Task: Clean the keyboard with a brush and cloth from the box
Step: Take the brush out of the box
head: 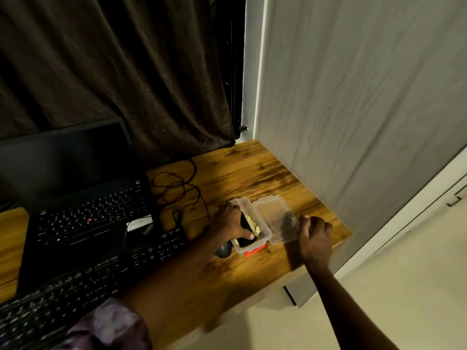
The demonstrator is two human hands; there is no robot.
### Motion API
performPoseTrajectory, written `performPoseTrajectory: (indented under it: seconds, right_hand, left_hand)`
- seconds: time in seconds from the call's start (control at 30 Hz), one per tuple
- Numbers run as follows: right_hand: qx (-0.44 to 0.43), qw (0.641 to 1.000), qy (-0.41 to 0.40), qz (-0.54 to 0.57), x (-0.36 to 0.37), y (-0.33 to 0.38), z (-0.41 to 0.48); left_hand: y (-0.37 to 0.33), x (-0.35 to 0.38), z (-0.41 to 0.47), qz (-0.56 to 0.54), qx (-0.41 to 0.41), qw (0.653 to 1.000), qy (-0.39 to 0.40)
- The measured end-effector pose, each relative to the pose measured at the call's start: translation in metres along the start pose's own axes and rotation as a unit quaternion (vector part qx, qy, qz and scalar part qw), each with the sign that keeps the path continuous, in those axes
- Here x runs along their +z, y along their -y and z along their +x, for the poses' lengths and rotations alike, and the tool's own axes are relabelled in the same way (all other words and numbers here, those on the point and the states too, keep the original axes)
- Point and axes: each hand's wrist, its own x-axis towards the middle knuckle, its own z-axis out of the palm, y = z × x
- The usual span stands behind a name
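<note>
A clear plastic box (264, 232) with an orange clasp stands open on the wooden desk (252, 173). Its clear lid (275, 218) lies flat to the right, beside the box. Inside the box I see a black object, probably the brush (246, 241), and a yellowish cloth (254, 224). My left hand (231, 219) reaches into the box with its fingers curled on the black object. My right hand (316, 236) rests with curled fingers at the lid's right edge. A black keyboard (83, 281) runs along the front left, partly under my left forearm.
An open black laptop (83, 210) sits behind the keyboard. A tangled black cable (177, 185) lies between the laptop and the box, and a black mouse (223, 249) sits by the box's near left corner. A dark curtain hangs behind; a white sheet covers the right wall.
</note>
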Motion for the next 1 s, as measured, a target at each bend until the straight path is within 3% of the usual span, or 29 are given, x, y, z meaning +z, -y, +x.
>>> performPoseTrajectory:
  seconds: [0.3,0.43,0.6,0.73,0.87,1.0]
  right_hand:
    - [-0.132,0.991,-0.020,0.023,0.007,0.022,-0.009]
    - [-0.175,0.984,0.003,0.035,0.014,0.033,-0.013]
    - [-0.214,0.974,0.028,0.065,0.023,0.047,-0.021]
    - [-0.241,0.967,0.037,0.079,0.031,0.057,-0.025]
    - [-0.274,0.951,0.062,0.130,0.036,0.076,-0.030]
    - [-0.163,0.933,0.217,0.238,0.052,0.099,-0.037]
  left_hand:
    - [-0.001,-0.001,-0.002,-0.082,0.000,0.996,-0.032]
    - [0.000,-0.001,-0.006,-0.087,0.019,0.995,-0.049]
    - [0.002,0.000,-0.018,-0.175,0.029,0.982,-0.065]
    - [0.008,-0.005,-0.027,-0.274,0.031,0.955,-0.107]
    - [0.013,-0.024,-0.038,-0.395,0.017,0.907,-0.144]
    - [0.025,-0.035,-0.048,-0.455,0.007,0.874,-0.169]
